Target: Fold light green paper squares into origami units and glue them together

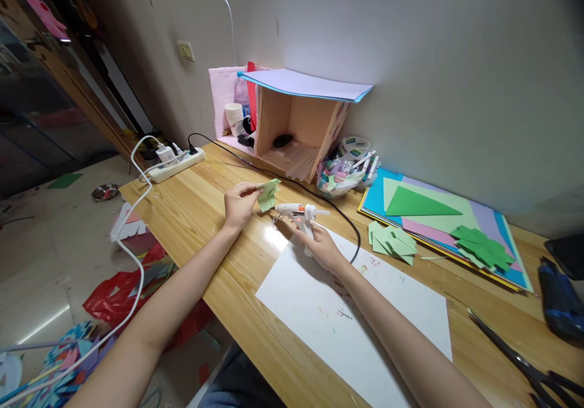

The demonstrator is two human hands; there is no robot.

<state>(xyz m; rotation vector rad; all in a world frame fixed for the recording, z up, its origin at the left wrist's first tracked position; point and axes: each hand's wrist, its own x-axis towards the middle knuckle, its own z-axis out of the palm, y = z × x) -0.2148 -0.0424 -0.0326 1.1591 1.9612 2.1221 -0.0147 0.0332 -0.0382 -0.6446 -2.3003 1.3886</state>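
Note:
Between the fingers of my left hand (240, 204) is a folded piece of light green paper (268, 195), held up above the table. My right hand (323, 247) grips a white hot glue gun (292, 211) by its handle, its nozzle pointing left close to the lower edge of the paper. Whether the nozzle touches the paper I cannot tell. A glue stick pokes out of the gun's back end. Under my right hand and forearm lies a white sheet (365, 323) with coloured marks.
Light green paper pieces (392, 242) lie right of the white sheet, beside stacked coloured sheets (438, 231) with green cut-outs. Black scissors (524, 365) rest front right. A cardboard box (274, 122) and tub of markers (342, 174) stand behind. The gun's black cord (292, 177) crosses the table; a power strip (177, 165) is at left.

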